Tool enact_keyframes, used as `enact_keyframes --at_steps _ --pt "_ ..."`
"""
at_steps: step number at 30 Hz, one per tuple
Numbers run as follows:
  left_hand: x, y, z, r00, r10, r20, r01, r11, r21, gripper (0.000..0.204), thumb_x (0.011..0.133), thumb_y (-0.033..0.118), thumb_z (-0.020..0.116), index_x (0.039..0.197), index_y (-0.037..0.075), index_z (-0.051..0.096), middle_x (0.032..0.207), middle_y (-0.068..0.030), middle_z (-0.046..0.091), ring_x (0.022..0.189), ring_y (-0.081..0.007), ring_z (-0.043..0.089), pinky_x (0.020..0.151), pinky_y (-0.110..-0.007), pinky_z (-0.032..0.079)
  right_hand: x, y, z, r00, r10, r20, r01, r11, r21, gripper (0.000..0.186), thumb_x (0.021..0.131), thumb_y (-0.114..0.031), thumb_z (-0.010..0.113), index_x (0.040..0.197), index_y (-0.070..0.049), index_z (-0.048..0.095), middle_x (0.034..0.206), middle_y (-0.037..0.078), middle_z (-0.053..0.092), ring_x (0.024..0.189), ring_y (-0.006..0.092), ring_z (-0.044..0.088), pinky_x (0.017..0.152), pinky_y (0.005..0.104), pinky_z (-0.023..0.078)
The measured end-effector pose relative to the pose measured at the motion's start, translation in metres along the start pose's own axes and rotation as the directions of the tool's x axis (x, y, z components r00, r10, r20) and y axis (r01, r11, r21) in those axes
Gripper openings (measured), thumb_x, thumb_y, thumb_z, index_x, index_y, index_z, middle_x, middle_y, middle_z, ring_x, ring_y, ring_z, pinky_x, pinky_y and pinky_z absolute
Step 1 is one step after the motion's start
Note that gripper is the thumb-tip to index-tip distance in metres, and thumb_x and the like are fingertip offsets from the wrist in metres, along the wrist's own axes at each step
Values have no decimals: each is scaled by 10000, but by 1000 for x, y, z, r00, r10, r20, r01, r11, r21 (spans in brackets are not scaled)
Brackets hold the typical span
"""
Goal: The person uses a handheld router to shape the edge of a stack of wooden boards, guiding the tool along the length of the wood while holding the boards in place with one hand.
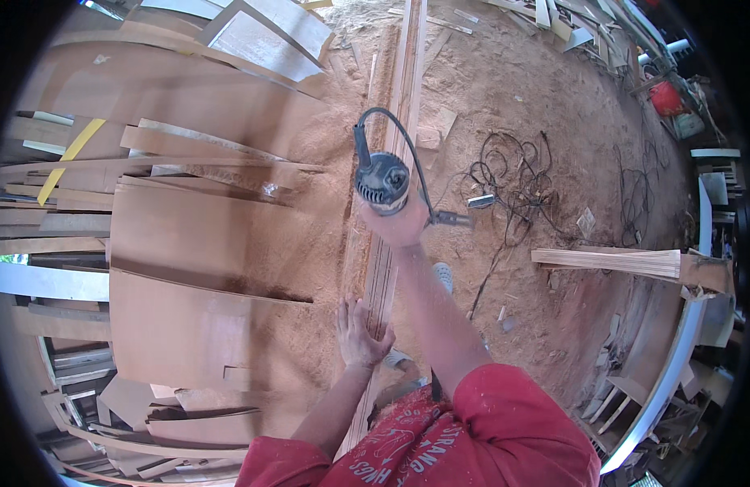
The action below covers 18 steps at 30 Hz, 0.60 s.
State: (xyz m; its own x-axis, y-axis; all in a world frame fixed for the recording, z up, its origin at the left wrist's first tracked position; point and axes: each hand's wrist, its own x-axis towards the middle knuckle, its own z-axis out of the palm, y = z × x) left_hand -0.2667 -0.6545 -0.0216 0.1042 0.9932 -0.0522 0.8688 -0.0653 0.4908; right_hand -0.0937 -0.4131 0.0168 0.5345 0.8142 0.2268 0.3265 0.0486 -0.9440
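Observation:
My right hand [397, 221] is wrapped round the lower body of a handheld trim router [381, 178] with a black, vented top. The router sits over a long, narrow stack of wooden boards [380, 280] that runs away from me. Its base and bit are hidden by the hand and body. From the router's top a black cord loops over to a plug joint [453, 219] beside my wrist. Nearer to me, my left hand [362, 334] lies flat across the boards, fingers stretched forward and thumb out to the right.
Sawdust covers the floor. Large brown panels [180, 325] and wood strips lie to the left, with a yellow strip [70, 162] among them. On the right are a tangled black cable [517, 183], a bundle of thin boards [606, 261] and a red bucket [667, 99].

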Motion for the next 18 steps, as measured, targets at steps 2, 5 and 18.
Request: enact_keyframes --at_steps 2,5,18 --pt "-1 -2 3 1000 7 -9 -7 1000 0 903 873 459 862 1585 -5 559 1753 -333 480 1661 -562 390 1371 -694 298 22 7 7 997 -80 -16 80 997 5 551 730 -244 1006 1209 -48 817 1018 123 867 937 236 856 882 403 675" --pt "-3 -3 4 1000 8 -9 -8 1000 -13 907 875 459 861 1589 -9 557 1755 -331 475 1663 -562 385 1372 -696 292 50 16 15 993 -115 -41 116 993 29 558 733 -254 1012 1217 -50 823 1017 117 868 940 224 853 886 399 675" --pt "1 3 1 999 6 39 -6 1000 15 941 871 410 879 1619 -14 497 1781 -326 436 1679 -570 345 1374 -678 302 82 10 19 999 38 -25 -37 998 51 598 754 -384 1034 1175 -48 773 1068 180 832 1027 351 847 900 465 664"
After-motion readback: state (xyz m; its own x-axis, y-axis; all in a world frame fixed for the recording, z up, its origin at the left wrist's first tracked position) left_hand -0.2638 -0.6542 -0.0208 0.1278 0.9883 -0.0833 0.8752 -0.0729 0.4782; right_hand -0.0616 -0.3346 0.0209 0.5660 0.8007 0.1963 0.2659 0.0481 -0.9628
